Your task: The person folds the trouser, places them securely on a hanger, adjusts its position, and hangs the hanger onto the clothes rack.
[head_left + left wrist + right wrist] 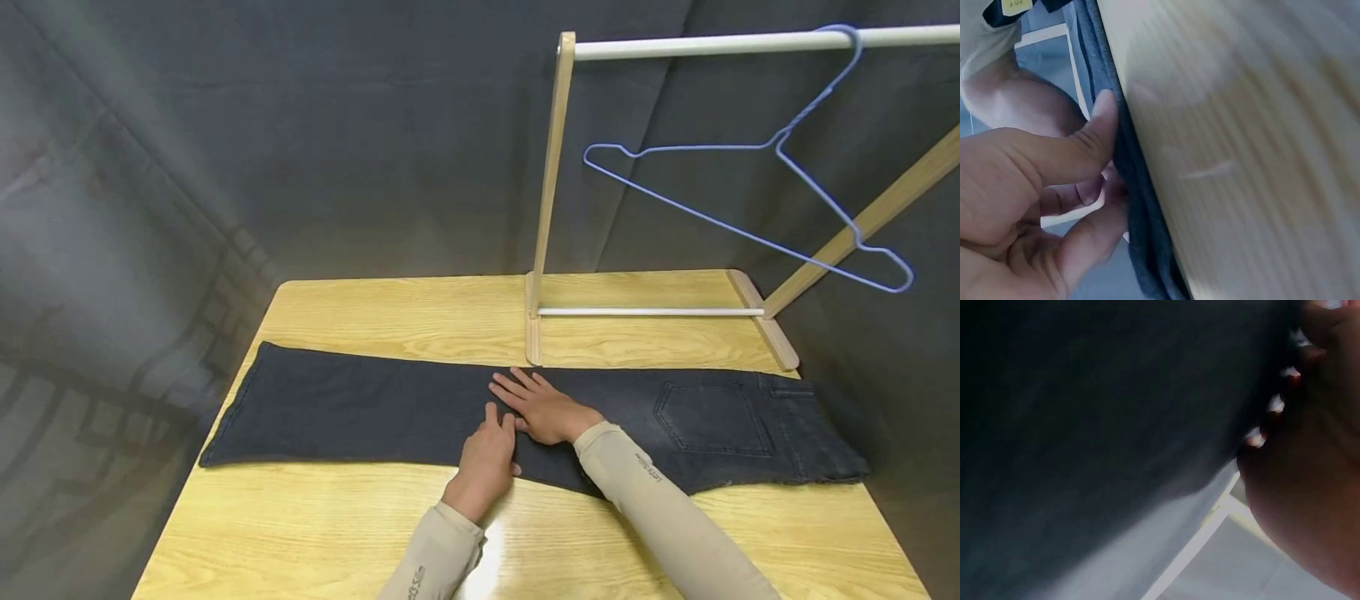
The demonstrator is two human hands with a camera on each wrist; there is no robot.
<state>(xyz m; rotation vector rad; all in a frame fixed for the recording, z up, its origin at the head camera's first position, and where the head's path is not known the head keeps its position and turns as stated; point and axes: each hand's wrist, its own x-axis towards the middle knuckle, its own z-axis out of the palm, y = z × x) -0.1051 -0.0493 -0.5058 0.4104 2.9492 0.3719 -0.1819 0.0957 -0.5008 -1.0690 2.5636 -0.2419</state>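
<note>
A pair of dark jeans [360, 408], folded lengthwise, lies flat across the wooden table, hem at the left and back pocket [712, 418] near the waist at the right. My right hand [551, 410] rests on the middle of the jeans with its fingers spread. Just left of it, my left hand [487, 458] touches the cloth, its thumb by the near edge. In the left wrist view, the thumb and fingers of the left hand [1041, 187] lie against the layered denim [1141, 206]. The right wrist view is dark; the right hand [1304, 475] lies against the cloth.
Behind the jeans stands a wooden rack [551, 183] with a white top rail [690, 47]. A blue hanger [690, 148] hangs from it at the right. Dark grey curtains [375, 150] enclose the table [300, 533] at the back and sides.
</note>
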